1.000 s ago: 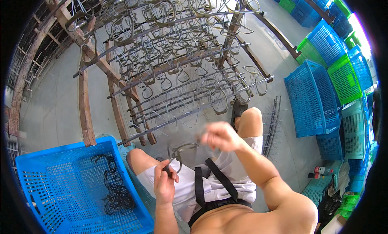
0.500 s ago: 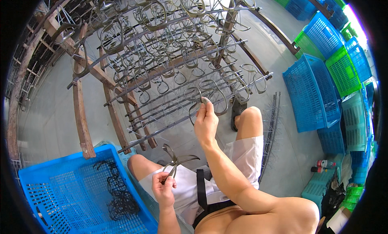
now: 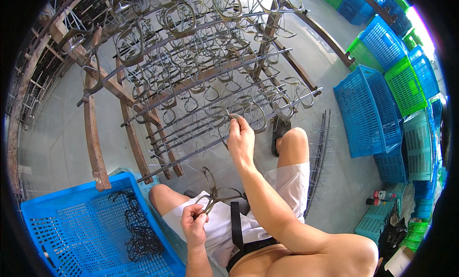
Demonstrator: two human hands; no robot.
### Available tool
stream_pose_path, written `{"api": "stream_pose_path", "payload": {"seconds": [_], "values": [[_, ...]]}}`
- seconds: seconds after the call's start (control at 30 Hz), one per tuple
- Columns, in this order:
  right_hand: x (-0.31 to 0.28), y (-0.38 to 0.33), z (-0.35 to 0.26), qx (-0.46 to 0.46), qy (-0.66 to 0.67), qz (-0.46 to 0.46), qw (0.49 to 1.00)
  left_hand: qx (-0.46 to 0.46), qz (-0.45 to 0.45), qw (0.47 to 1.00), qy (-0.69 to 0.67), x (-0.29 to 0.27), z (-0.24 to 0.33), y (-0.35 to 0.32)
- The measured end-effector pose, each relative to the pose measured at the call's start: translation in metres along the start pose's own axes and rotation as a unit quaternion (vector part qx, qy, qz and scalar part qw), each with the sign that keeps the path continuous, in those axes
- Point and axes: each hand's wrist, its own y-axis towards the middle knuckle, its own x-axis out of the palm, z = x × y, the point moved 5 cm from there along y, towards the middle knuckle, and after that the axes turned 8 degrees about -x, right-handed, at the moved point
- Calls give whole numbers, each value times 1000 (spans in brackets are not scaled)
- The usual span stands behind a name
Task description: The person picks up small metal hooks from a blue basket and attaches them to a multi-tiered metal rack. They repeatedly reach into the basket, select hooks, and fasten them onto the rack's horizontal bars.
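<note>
My left hand (image 3: 193, 225) is closed in front of my lap. Its thumb and fingers pinch dark olive eyeglass frames (image 3: 212, 198), seemingly more than one crossed together, their rims pointing up and to the right. My right hand (image 3: 241, 140) reaches forward to the lower rods of a rack. Its fingertips are closed on an eyeglass frame (image 3: 221, 134) beside other frames at the rod's wires; whether that frame is off its wires I cannot tell. Several more eyeglass frames (image 3: 179, 19) hang in rows on the rack's metal rods (image 3: 189, 158).
A blue plastic basket (image 3: 79, 193) at lower left holds a pile of dark frames (image 3: 143, 238). Brown rack posts (image 3: 94, 138) stand beyond it. Spiked rods (image 3: 319, 157) lie on the floor right of my knee. Blue and green crates (image 3: 366, 112) are stacked at right.
My right hand has shifted slightly left and down, with the frame between its fingers. In my left hand the frames have turned and spread, their rims showing more.
</note>
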Motion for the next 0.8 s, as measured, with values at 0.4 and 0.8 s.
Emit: {"api": "stream_pose_path", "payload": {"seconds": [0.4, 0.8], "values": [[-1, -18, 3, 36, 108, 24, 993, 9, 11, 1000, -11, -2, 1, 0], [7, -25, 3, 13, 152, 4, 988, 15, 22, 999, -27, -14, -2, -3]]}}
